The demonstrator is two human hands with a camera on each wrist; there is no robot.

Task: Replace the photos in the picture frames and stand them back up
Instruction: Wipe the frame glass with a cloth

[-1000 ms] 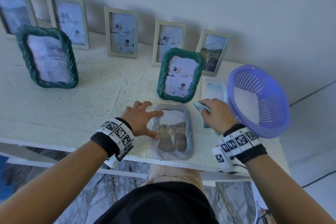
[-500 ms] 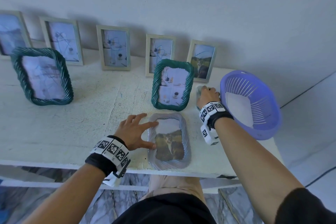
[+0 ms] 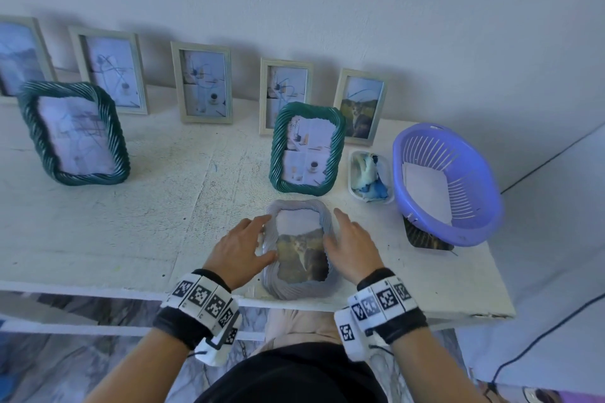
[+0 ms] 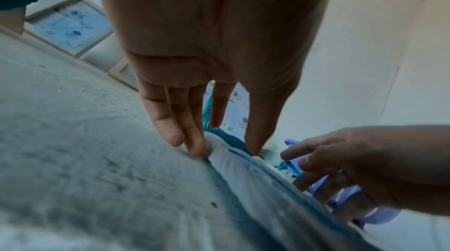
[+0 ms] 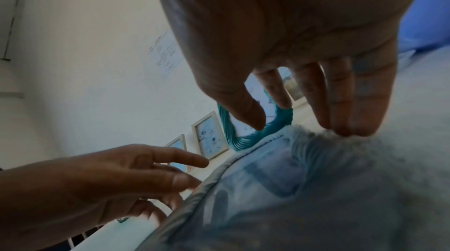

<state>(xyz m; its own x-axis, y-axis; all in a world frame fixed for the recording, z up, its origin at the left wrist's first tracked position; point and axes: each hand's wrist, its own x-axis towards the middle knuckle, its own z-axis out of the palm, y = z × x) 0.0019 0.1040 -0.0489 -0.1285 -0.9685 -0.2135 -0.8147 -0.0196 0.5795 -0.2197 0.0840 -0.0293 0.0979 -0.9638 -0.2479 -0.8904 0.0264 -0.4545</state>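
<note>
A grey ribbed picture frame (image 3: 322, 226) with a cat photo (image 3: 299, 255) in it lies flat near the table's front edge. My left hand (image 3: 242, 245) lies against its left side with straight fingers, whose tips touch the rim (image 4: 194, 149). On the other side, my right hand (image 3: 350, 245) mirrors it, fingertips (image 5: 345, 130) on the right rim. Neither hand grips the frame (image 5: 304, 187). Each wrist view shows the other hand across the frame: the right hand (image 4: 340, 162) and the left hand (image 5: 136, 170).
Two green twisted frames (image 3: 307, 149) (image 3: 73, 134) stand behind, and a row of pale frames (image 3: 203, 82) leans on the wall. A small white tray (image 3: 352, 188) holds a crumpled cloth (image 3: 370, 177). A purple basket (image 3: 465, 222) with paper sits at the right.
My right hand carried the cloth back to the small tray, left it there and came back to the grey frame's right side. My left hand stayed at the frame's left edge.
</note>
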